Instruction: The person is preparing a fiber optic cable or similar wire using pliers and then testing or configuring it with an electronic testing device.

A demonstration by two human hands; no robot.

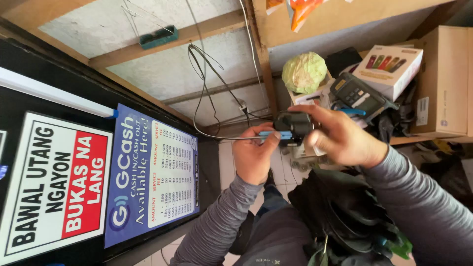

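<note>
My right hand [340, 138] grips a small black box-shaped device [294, 125] at the middle of the view. My left hand [253, 155] pinches a blue connector [276, 135] at the end of a thin grey cable [217, 135], pressed against the left side of the device. The cable loops away to the left and up the wall. Both arms wear grey long sleeves. The far side of the device is hidden by my right fingers.
A shelf [409, 139] to the right holds a handheld payment terminal [357, 94], a white box [389, 69], a brown carton [443, 79] and a green bag-wrapped bundle [304, 72]. Printed posters [148, 172] hang on a dark panel at left. A black bag [350, 212] lies on my lap.
</note>
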